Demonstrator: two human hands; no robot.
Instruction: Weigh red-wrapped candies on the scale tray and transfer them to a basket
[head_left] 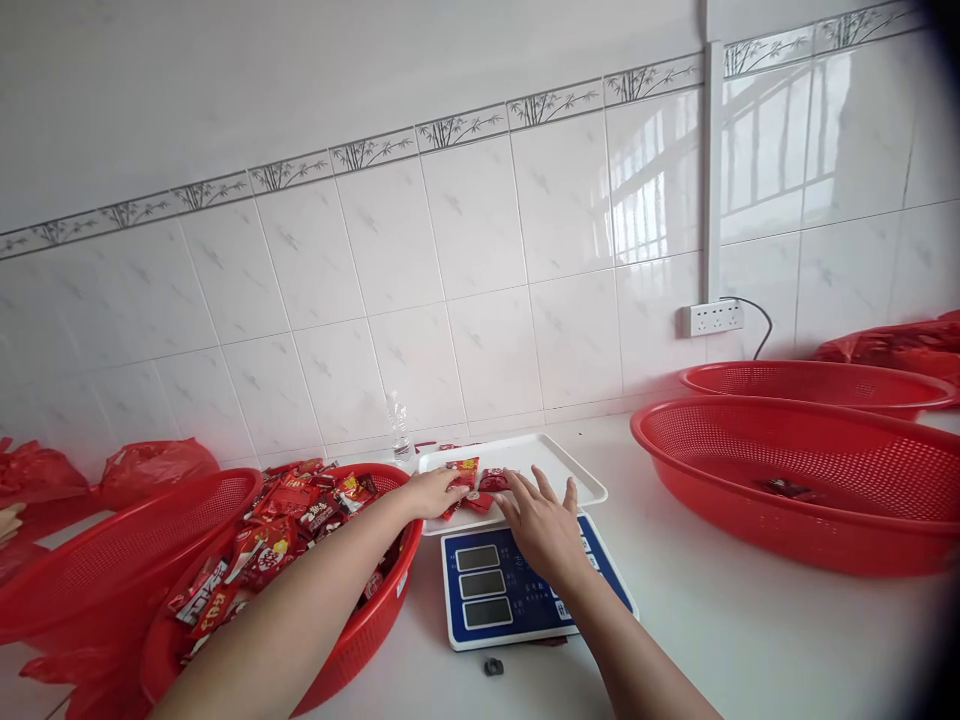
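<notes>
My left hand (435, 491) reaches over the left part of the white weighing tray (570, 470), its fingers stretched out against small red snack packets (466, 468). Another dark red packet (493, 480) lies close by, near the fingertips of my right hand (546, 525). That hand is spread, palm down, above the blue-and-white digital scale (480, 560), and hides part of its keypad. I see nothing held in it. To the left, a red plastic basket (397, 590) is heaped with wrapped snack packets (300, 500), partly behind my left forearm.
Two red perforated baskets (750, 510) stand at the right, with a few small packets in the nearer one. Another red basket (67, 560) and red bags (157, 470) sit far left. A clear bottle (399, 430) stands behind the tray. A small dark object (493, 667) lies before the scale.
</notes>
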